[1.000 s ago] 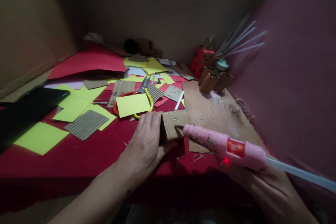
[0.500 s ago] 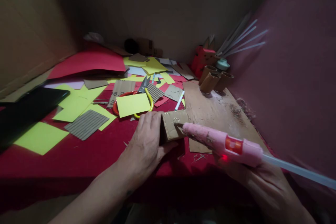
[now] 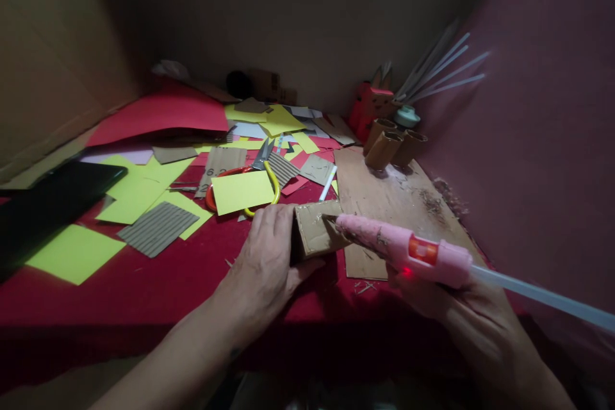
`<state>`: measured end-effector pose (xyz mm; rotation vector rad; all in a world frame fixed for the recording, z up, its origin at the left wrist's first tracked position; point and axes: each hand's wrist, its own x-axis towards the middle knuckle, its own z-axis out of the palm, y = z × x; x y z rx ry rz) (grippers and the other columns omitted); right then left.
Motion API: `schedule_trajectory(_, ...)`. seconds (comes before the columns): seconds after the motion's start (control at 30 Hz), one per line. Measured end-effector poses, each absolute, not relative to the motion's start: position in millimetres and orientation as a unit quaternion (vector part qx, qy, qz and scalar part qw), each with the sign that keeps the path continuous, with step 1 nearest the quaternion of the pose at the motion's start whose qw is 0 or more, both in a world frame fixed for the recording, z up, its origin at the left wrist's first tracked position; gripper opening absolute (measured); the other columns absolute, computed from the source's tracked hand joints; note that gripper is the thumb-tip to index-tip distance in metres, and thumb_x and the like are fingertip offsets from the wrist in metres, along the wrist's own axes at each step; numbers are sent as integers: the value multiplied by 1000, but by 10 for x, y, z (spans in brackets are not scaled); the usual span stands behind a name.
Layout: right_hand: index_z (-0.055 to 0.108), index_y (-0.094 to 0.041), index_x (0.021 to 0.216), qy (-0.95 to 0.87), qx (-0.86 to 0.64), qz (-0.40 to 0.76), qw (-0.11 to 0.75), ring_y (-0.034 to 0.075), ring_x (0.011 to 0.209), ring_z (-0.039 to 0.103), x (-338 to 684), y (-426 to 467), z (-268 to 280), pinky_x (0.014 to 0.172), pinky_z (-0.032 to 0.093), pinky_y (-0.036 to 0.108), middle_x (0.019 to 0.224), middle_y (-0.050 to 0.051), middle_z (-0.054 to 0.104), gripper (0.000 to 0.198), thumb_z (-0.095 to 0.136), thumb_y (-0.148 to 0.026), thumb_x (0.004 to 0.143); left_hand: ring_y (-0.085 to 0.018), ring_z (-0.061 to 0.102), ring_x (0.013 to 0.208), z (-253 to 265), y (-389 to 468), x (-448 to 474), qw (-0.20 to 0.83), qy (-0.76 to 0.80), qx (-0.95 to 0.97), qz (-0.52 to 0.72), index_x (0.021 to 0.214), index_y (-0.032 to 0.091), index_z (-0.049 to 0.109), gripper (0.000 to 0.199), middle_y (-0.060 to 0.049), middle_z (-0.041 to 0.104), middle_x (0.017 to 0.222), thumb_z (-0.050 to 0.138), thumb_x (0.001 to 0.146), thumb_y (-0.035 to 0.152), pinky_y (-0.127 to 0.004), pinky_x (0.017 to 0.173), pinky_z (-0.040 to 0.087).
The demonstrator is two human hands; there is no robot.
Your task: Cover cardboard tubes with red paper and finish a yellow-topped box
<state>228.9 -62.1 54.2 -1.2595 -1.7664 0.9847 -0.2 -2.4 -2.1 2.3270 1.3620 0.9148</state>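
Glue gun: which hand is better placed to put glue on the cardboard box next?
Probably the right hand: it holds the glue gun, with its tip at the upper face of the cardboard box. The left hand grips the box's side, so it seems better placed to steady it.

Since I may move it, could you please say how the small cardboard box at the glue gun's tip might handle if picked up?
The box is probably light, being small cardboard. Its flat faces and straight edges suggest stiffness and little rolling. The shiny glue on top may be tacky.
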Motion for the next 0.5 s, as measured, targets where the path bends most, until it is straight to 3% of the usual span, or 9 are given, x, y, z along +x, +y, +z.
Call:
schedule_trajectory(0.1,45,-35,139,-697,-476,403,353,33,130,46,2303,-636,573,102,46,45,141,-1,51,54,56,-30,86,-27,46,97,-18,-23,1,145,473,808,319,113,18,45,39,-9,51,109,65,83,32,-42,78,45)
schedule_trajectory(0.23,43,-38,139,-698,-468,424,339,33,120,56,2355,-704,541,85,58,43,130,0,61,58,58,-28,85,-27,47,94,-1,-31,14,139,470,809,324,107,18,47,35,-10,51,106,64,83,37,-44,80,45)
schedule_trajectory(0.5,51,-38,134,-695,-475,429,329,33,108,64,2360,-716,492,86,58,43,117,-1,70,48,55,-29,87,-27,47,96,-5,-15,13,134,470,810,323,111,17,48,38,-11,52,108,66,81,34,-43,80,44)
